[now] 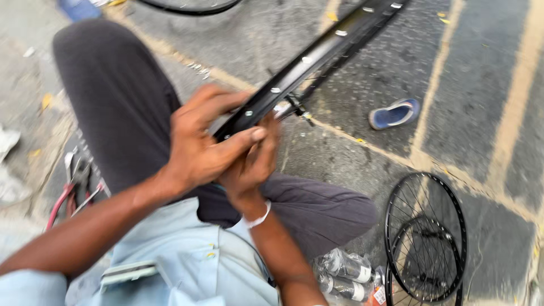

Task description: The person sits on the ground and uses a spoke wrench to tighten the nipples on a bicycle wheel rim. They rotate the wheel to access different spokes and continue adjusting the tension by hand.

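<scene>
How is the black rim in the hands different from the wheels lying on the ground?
The rim is held up by the left hand and right hand; the wheels lie flat on the pavement. The rim shows bare holes and no spokes here; the wheels are full of thin spokes. Only part of the rim shows. Both are black and round.

Seated on the pavement, I have both hands, my left hand (pixel 198 141) and right hand (pixel 252 161), on one black bicycle rim (pixel 317 56). Two spoked wheels (pixel 425 238) lie stacked to my right, one blue sandal (pixel 395 113) rests on the road, and two plastic packets (pixel 343 275) sit by my knee.
</scene>
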